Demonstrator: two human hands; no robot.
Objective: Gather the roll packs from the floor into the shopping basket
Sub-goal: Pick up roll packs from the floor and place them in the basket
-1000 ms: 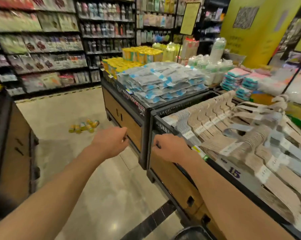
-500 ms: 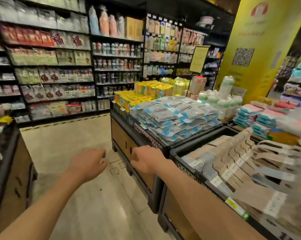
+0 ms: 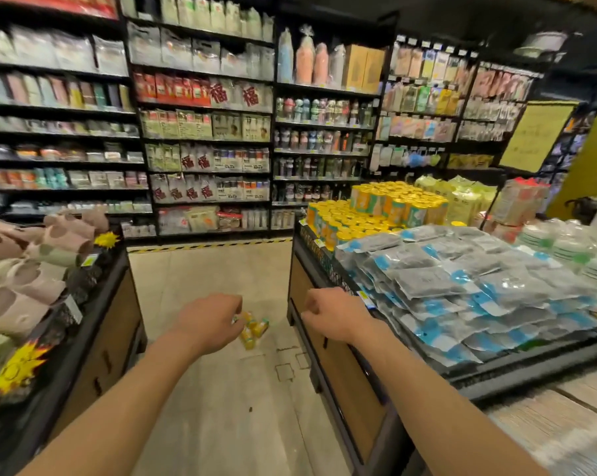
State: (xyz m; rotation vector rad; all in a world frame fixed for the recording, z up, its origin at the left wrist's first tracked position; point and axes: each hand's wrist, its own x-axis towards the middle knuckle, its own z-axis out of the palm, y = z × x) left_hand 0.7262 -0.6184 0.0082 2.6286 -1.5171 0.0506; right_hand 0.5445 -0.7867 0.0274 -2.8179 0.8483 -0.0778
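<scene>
Shop aisle, pale tiled floor (image 3: 221,424) running between two low display tables; nearest the camera both forearms reach forward over it; the left hand (image 3: 209,321) is loosely curled, knuckles up, and holds nothing that shows; the right hand (image 3: 331,316) is curled much the same, level with the edge of the right table (image 3: 328,341), and whether its fingers touch that edge I cannot tell; neither hand carries anything. Just beyond the left hand, partly hidden by it, the roll packs (image 3: 252,329) lie in a small yellow and green cluster on the floor, near the foot of the right table; how many there are is too blurred to count. No basket is in view, so it probably has to be fetched or brought alongside before anything goes in. To the left stands a table of pink slippers (image 3: 25,280); on the right table lie grey and blue bags (image 3: 461,286), then yellow cans (image 3: 376,207); far shelves (image 3: 204,139) close the aisle. The step in hand looks like the approach; done well, it means walking up until the packs are underfoot, crouching rather than stretching, and taking one pack per hand across its width, since slick wrap slips from a fingertip pinch; the pack nearest the table leg is best drawn clear first.
</scene>
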